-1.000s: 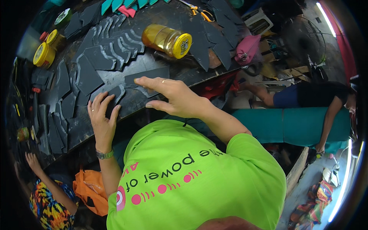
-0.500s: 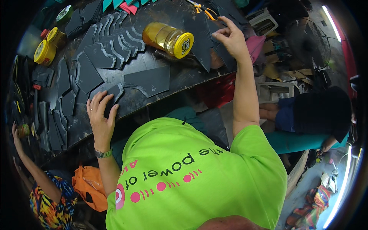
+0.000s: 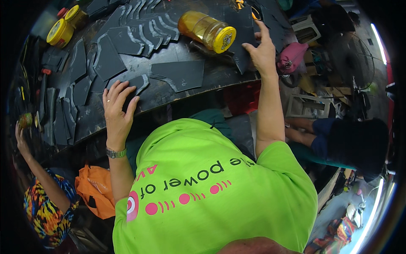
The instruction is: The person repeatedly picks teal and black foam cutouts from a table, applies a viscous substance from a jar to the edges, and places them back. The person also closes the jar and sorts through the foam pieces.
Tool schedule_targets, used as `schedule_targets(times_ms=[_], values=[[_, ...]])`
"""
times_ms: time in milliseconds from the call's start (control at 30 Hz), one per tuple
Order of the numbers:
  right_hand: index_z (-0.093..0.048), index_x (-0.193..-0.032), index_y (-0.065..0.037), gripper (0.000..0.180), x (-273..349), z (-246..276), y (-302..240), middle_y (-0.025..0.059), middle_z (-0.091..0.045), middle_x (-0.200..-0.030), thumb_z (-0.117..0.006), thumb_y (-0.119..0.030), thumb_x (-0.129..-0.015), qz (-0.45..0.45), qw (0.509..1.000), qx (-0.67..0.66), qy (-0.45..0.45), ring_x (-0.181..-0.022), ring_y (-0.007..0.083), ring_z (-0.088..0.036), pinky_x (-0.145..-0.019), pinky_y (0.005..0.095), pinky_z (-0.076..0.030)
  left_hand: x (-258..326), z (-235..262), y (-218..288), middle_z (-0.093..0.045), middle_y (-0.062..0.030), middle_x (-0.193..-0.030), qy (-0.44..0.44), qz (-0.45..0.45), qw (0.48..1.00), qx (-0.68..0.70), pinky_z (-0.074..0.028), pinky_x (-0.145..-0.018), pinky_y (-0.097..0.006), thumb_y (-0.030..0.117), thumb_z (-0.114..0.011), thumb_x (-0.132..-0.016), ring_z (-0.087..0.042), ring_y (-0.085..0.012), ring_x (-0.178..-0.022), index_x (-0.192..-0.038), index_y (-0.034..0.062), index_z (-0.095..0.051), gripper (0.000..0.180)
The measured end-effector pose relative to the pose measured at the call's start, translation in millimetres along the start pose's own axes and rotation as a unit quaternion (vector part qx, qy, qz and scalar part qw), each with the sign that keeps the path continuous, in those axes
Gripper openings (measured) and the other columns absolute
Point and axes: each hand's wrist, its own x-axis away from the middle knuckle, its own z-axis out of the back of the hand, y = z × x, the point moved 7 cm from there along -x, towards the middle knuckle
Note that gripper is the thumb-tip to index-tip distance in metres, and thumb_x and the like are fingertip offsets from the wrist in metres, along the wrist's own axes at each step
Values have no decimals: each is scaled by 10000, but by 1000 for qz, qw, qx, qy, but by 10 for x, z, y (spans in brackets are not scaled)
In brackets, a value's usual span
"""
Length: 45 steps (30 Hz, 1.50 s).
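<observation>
My left hand [image 3: 118,103] rests at the table's near edge, fingers apart. Its fingertips lie on a small dark cut piece [image 3: 141,82] with a pale curved edge. My right hand [image 3: 264,53] is over dark flat pieces [image 3: 239,57] on the right of the table, thumb and index finger apart with nothing between them. Its index fingertip is close to an orange-handled pair of scissors [image 3: 255,13]; whether it touches them I cannot tell. A large jar [image 3: 201,27] with a yellow lid and amber contents lies on its side between my hands, farther back.
Rows of dark cut pieces [image 3: 127,40] cover the dark table [image 3: 127,70]; one larger piece [image 3: 184,76] lies near its front edge. Yellow-lidded tubs [image 3: 60,33] stand far left. A co-worker's arm [image 3: 44,173] reaches in at left. A pink bag [image 3: 292,57] is beside the table at right.
The whole view has shifted, so the table and jar appear farther right and higher. My right hand has come a little nearer to me, its index fingertip still close to the scissors. My left hand stays on the small piece.
</observation>
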Motion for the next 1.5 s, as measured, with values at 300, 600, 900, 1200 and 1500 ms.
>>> schedule_targets(times_ms=[300, 600, 900, 1200, 1500], values=[[-575, -1369, -98, 622, -189, 611, 151, 37, -650, -960, -699, 158, -816, 20, 915, -306, 261, -875, 132, -627, -843, 260, -522, -5, 72, 2, -702, -58, -1200, 30, -28, 999, -8, -393, -1059, -438, 150, -718, -900, -594, -267, -1184, -1085, 85, -741, 197], [-550, -1443, -107, 619, 535, -137, -1719, 48, -676, -1198, -676, 46, -857, 124, 890, -395, -190, -943, 112, -642, -838, 246, -524, 43, 160, -107, -712, -70, -1127, 59, 14, 995, 79, -480, -861, -352, 145, -708, -924, -647, -240, -1047, -1061, 65, -756, 165], [-545, -1466, -139, 632, 859, -1449, -1995, -7, -596, -931, -646, 79, -880, 81, 835, -354, -413, -892, 68, -579, -845, 232, -484, 158, 150, -283, -704, -7, -880, 31, 162, 890, 426, -528, -695, -227, 109, -704, -967, -638, -57, -778, -1143, 33, -731, 194], [-559, -1432, -145, 616, 786, -1540, -1953, 35, -613, -839, -682, 57, -863, 114, 899, -254, -339, -778, 101, -567, -770, 257, -495, 89, 73, -194, -656, -82, -871, -22, 156, 943, 292, -534, -664, -271, 81, -764, -879, -637, -150, -707, -1155, 53, -721, 280], [-586, -1402, -144, 600, 767, -1591, -1931, 61, -649, -818, -710, 40, -845, 108, 904, -236, -339, -769, 126, -609, -753, 278, -499, 117, 67, -194, -663, -90, -873, -11, 142, 951, 273, -512, -636, -332, 100, -753, -878, -624, -236, -673, -1091, 86, -740, 214]])
